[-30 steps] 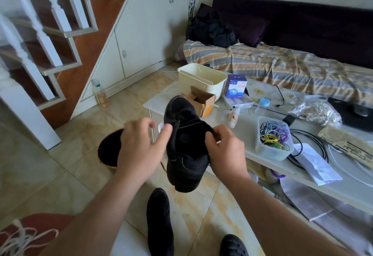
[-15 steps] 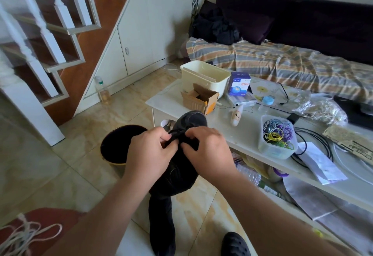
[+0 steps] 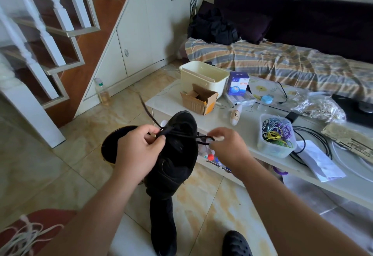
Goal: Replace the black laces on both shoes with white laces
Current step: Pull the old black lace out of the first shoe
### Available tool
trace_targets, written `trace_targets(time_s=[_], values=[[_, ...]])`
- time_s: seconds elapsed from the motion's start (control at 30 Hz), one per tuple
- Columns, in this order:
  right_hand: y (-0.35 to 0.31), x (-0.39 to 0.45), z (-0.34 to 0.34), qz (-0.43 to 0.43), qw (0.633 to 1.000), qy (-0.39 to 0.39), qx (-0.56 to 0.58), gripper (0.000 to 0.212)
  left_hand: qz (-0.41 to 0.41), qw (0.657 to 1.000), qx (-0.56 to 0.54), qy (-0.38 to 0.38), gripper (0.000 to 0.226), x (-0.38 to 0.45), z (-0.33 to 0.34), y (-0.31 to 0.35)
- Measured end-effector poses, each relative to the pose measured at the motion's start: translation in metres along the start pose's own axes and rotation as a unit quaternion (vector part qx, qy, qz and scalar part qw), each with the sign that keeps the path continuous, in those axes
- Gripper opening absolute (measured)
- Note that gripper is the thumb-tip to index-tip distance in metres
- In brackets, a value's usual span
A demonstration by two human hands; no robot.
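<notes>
Both hands are pinching the black lace (image 3: 182, 134) of the black shoe (image 3: 175, 154) held between them: left hand (image 3: 139, 150), right hand (image 3: 228, 146). Writing on the blue box (image 3: 238, 84) on the surface (image 3: 250, 120) is too small to read.

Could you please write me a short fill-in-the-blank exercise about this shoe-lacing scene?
1. Both hands, left hand and right hand, pinch a ____ lace.
2. The lace belongs to a black ____ held up in front of the table.
3. The tub of coloured bands sits on the ____.

Missing words: black; shoe; table
</notes>
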State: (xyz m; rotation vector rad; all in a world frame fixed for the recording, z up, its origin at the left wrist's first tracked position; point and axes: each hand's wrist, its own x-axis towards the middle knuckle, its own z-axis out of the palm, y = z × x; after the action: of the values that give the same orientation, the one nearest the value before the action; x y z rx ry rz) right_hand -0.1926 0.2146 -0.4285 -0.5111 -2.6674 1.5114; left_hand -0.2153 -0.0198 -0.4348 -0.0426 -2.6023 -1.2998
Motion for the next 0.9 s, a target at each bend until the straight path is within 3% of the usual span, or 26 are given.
trace_targets(time_s=[0.07, 0.13, 0.17, 0.27, 0.4, 0.47, 0.57, 0.7, 0.9], values=[[-0.009, -0.010, 0.009, -0.129, 0.990, 0.049, 0.010, 0.037, 0.016, 1.000, 0.016, -0.006, 0.008, -0.003, 0.005, 0.003], [-0.017, -0.016, 0.020, -0.283, 0.955, 0.061, -0.072, 0.026, 0.033, 0.999, 0.023, -0.009, 0.012, -0.005, 0.010, 0.007], [-0.017, -0.017, 0.028, -0.316, 0.939, 0.056, -0.126, 0.019, 0.040, 0.999, 0.020, -0.010, 0.012, -0.007, 0.012, 0.008], [-0.011, -0.016, 0.046, -0.293, 0.936, 0.058, -0.187, 0.015, 0.064, 0.998, 0.024, -0.011, 0.014, -0.011, 0.018, 0.009], [-0.012, -0.013, 0.044, -0.329, 0.933, 0.091, -0.112, 0.009, 0.057, 0.998, 0.023, -0.010, 0.018, -0.009, 0.016, 0.006], [-0.014, -0.011, 0.035, -0.281, 0.954, 0.080, -0.065, 0.012, 0.036, 0.999, 0.022, 0.003, 0.018, -0.003, 0.010, 0.002], [-0.005, 0.005, 0.014, -0.096, 0.989, 0.112, 0.012, 0.018, 0.005, 1.000, -0.006, 0.027, 0.015, 0.005, 0.001, -0.003], [0.014, 0.023, -0.012, 0.076, 0.971, 0.215, 0.071, 0.019, 0.011, 0.997, -0.002, 0.074, 0.014, 0.008, -0.011, -0.004], [0.022, 0.023, -0.003, 0.081, 0.996, 0.037, -0.002, 0.030, 0.077, 0.992, 0.003, 0.103, 0.014, 0.003, -0.012, 0.000]])
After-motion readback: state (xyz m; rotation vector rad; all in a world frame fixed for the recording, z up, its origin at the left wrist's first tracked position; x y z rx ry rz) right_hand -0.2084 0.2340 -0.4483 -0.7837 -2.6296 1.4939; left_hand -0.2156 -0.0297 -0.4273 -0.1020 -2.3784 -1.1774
